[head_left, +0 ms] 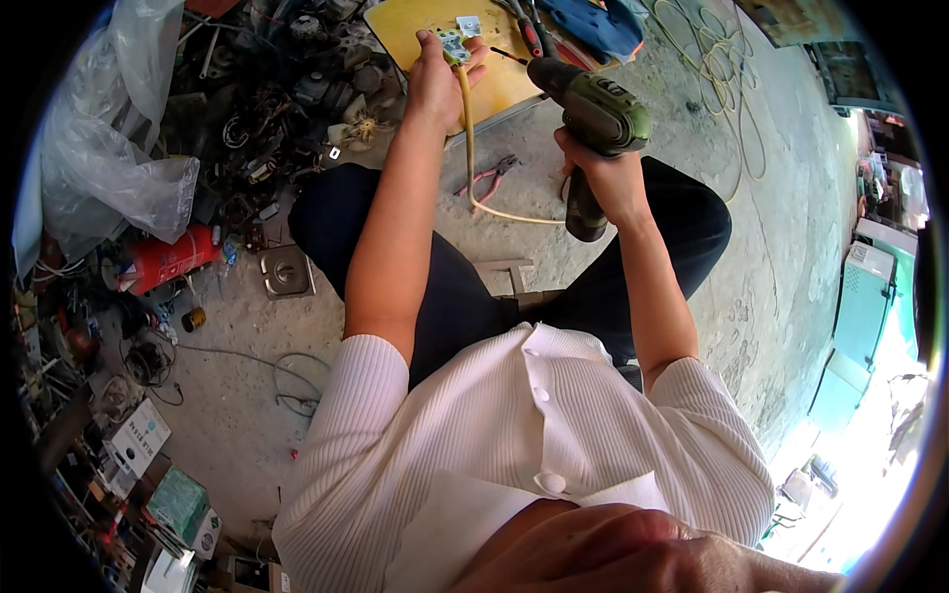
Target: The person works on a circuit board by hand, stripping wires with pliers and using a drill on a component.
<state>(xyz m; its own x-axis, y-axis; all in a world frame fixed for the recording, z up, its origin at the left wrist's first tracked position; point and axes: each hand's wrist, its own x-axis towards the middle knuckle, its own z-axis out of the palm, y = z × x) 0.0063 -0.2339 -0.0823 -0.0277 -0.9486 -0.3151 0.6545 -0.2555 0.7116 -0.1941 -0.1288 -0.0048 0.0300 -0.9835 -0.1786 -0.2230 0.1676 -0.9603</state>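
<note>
My left hand (435, 87) is closed round a small white-and-green electrical fitting (454, 46), held over the yellow tabletop (403, 28). A yellowish cable (469, 138) runs down from the fitting and curves right across the floor. My right hand (613, 180) grips a green-and-black cordless drill (605, 114) by its handle. The thin dark bit (508, 56) points left toward the fitting, its tip apart from it. Beyond the fitting, a small white piece (469, 25) lies on the tabletop. What is inside the fitting is too small to tell.
Red-handled pliers (491, 181) lie on the concrete floor between my knees. Hand tools (532, 30) and a blue cloth item (593, 28) rest at the table's right. Dark metal parts (297, 94) pile up at left, near a red cylinder (170, 259). Coiled cable (720, 69) lies far right.
</note>
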